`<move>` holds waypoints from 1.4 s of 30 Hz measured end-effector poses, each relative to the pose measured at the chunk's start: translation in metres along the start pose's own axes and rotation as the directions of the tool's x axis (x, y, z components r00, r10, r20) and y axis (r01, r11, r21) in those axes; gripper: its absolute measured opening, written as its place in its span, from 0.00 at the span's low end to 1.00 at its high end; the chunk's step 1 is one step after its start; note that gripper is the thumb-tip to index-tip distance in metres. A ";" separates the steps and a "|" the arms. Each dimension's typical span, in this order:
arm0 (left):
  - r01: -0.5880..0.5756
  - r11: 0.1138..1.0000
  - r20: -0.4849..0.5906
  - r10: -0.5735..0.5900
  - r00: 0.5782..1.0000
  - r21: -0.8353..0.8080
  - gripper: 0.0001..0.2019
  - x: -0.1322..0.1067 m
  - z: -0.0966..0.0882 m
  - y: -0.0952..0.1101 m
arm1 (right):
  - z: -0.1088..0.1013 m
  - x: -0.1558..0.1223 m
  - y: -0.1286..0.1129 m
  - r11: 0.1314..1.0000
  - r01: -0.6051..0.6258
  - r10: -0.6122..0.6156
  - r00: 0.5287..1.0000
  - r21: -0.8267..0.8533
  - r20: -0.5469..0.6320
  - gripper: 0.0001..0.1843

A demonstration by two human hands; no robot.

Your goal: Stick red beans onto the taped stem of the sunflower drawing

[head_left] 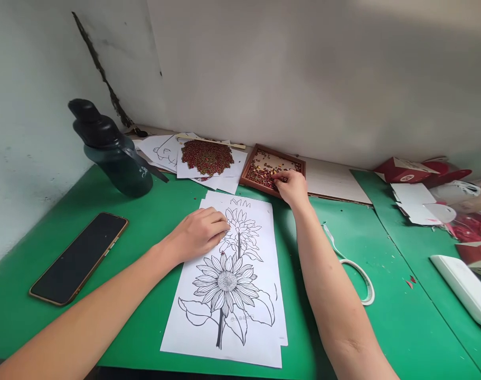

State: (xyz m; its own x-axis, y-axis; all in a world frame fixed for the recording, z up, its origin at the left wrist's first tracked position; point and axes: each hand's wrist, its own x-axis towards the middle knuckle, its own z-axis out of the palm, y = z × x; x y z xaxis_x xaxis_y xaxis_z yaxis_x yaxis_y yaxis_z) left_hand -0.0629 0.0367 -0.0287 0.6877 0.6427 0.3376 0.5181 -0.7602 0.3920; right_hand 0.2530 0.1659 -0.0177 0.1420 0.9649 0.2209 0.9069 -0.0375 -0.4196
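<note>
A white sheet with a line drawing of sunflowers [227, 303] lies on top of another sheet in front of me. My left hand [203, 232] rests on its upper left part with fingers curled together; anything under the fingertips is hidden. My right hand [291, 186] reaches to the brown wooden tray [246, 182] at the back. Its thumb and fingers are pinched together among small red, green and yellow beans [264, 173] in the tray. A tiny dark bean [223, 253] appears to lie on the drawing just above the large flower.
Left stand a dark water bottle [117, 158] and a phone [79, 258]. Behind are papers, one with a bean-covered shape [206, 157]. Right of my forearm lies a tape roll [369, 290]. Farther right are a white case [464, 290] and red boxes [404, 170]. A wall closes off the back.
</note>
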 end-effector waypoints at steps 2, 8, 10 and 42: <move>0.005 1.000 0.004 -0.005 1.000 0.002 0.09 0.000 0.000 0.000 | 0.001 0.000 0.000 1.000 0.022 -0.022 1.000 0.001 -0.004 0.16; 0.015 1.000 0.007 -0.015 1.000 0.008 0.09 0.000 0.000 -0.001 | 0.001 0.000 -0.002 0.998 0.057 -0.057 0.998 -0.013 0.017 0.17; 0.016 1.000 0.006 -0.016 1.000 0.006 0.09 0.000 0.000 -0.002 | 0.000 -0.001 -0.004 0.998 0.056 -0.055 0.998 -0.033 0.027 0.16; 0.002 1.000 0.015 -0.003 1.000 0.018 0.09 0.000 0.000 -0.001 | -0.003 -0.005 -0.015 0.992 0.089 -0.086 0.996 -0.089 0.036 0.11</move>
State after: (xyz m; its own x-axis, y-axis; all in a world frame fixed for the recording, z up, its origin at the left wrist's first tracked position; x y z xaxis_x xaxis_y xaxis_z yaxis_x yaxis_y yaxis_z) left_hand -0.0635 0.0377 -0.0288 0.6941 0.6432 0.3232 0.5287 -0.7602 0.3776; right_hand 0.2402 0.1610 -0.0100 0.0493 0.9734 0.2239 0.9476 0.0252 -0.3184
